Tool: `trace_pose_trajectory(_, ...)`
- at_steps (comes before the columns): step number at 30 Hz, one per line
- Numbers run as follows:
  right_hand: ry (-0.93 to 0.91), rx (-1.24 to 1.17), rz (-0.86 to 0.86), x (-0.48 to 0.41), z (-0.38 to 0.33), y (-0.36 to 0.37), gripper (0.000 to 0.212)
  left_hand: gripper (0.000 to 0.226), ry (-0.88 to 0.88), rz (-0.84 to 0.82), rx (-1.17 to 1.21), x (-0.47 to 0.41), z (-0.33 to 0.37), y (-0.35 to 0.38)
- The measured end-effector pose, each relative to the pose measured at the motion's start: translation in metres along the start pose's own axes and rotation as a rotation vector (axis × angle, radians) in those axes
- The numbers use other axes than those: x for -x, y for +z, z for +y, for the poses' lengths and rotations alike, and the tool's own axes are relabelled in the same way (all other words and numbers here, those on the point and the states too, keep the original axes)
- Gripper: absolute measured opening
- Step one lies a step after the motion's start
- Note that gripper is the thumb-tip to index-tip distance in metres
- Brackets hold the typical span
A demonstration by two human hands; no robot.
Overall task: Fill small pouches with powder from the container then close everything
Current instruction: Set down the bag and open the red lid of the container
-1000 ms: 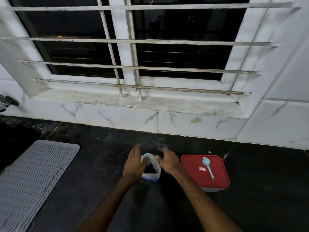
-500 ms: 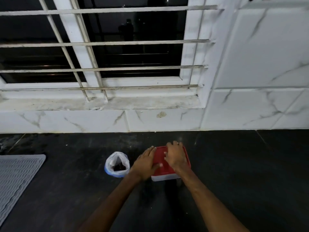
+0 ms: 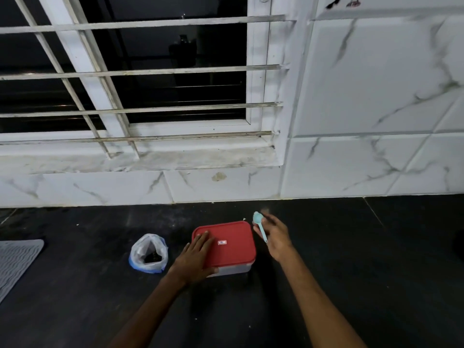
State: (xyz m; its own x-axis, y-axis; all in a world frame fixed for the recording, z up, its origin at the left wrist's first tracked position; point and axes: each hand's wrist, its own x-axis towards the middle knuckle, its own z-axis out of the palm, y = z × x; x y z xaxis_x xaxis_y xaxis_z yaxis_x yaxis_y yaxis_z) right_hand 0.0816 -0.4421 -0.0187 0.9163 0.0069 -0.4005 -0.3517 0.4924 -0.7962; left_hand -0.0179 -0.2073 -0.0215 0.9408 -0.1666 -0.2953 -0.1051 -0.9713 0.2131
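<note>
Holding dark powder (image 3: 151,257), open pouch (image 3: 140,249), container (image 3: 232,249) lidded

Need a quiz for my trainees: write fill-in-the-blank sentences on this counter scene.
1. The right hand holds a light blue ____.
2. The left hand rests flat on the container's ____ lid.
3. The pouch stands, mouth open, to the ____ of the container.
Missing words: spoon; red; left.
</note>
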Motion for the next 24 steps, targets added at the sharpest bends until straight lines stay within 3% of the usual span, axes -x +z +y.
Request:
trace_pose_trajectory(2, 0.059, -0.036, 0.061, -0.009, 0.001, -0.026, 0.026, 0.119, -0.006, 0.005, -0.006, 0.000, 0.001, 0.000)
trace_pose_trajectory(5, 0.133, 0.145, 0.212, -0.023, 0.017, -0.059, 0.022, 0.110, -0.017, 0.018, -0.017, 0.001, 0.003, 0.005)
trace_pose_trajectory(8, 0.133, 0.289, 0.288, -0.030, 0.031, -0.074, 0.019, 0.115, -0.021, 0.009, -0.033, 0.000, 0.006, 0.011)
trace_pose_trajectory(12, 0.020, 0.446, 0.251, -0.032, 0.043, -0.079, 0.010, 0.124, -0.030, -0.001, -0.039, 0.001, 0.012, 0.013)
trace_pose_trajectory(18, -0.164, 0.949, 0.420, -0.026, 0.041, -0.080, 0.007, 0.124, -0.068, -0.016, -0.079, 0.001, 0.017, 0.012)
trace_pose_trajectory(24, -0.222, 1.104, 0.424, -0.020, 0.043, -0.083, 0.010, 0.120, -0.075, 0.013, -0.073, 0.002, 0.017, 0.014)
